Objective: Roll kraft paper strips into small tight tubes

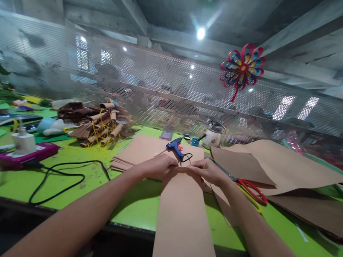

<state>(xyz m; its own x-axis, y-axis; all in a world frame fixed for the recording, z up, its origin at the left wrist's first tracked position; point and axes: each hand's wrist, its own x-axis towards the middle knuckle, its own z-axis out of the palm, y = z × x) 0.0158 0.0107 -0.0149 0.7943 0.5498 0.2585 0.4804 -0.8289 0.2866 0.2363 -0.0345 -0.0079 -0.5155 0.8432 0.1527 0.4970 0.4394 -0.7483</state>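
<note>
A long strip of brown kraft paper (182, 222) hangs toward me over the table's front edge. My left hand (165, 166) pinches its far end on the left, and my right hand (208, 170) pinches the same end on the right. Along that end, between my fingers, a narrow fold or edge shows. Just beyond my hands a blue glue gun (175, 146) with an orange trigger lies on a stack of kraft paper sheets (140, 149). Scissors (250, 190) with red and yellow handles lie beside my right forearm, partly hidden by it.
Larger brown paper sheets (293, 165) spread over the right side of the green table (65, 192). At the left are a purple power strip (28, 156) with a white plug and a black cable (83, 176). Behind stand rolled paper pieces with yellow string (104, 126) and a white jar (213, 136).
</note>
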